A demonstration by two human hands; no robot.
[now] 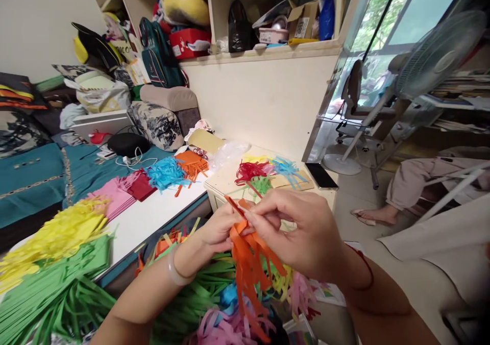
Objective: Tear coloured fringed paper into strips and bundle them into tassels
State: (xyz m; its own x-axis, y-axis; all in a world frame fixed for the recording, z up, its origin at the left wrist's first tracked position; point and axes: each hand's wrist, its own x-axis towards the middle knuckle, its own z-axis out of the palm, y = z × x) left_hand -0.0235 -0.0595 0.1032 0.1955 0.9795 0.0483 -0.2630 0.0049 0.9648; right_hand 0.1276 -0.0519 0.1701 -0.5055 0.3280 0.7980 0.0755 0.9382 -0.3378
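An orange fringed paper tassel [247,263] hangs from between my two hands, its strips trailing down over my lap. My left hand [219,231], with a pale bangle at the wrist, is closed around the tassel's top. From the right, my right hand [300,227] pinches at that same top, thumb and finger meeting on an orange strip. A thin dark red strand [253,189] sticks up beside the fingers; where it ends is hidden. Below my hands lie pink fringes [225,324] and green fringes [191,291].
On the white table [153,222] to the left lie yellow fringed paper [65,227], green fringed paper [72,263], pink sheets [113,194] and blue fringes [166,173]. A cream cabinet [222,184] ahead bears red fringes [252,171] and a phone [321,175]. A person's leg shows at right.
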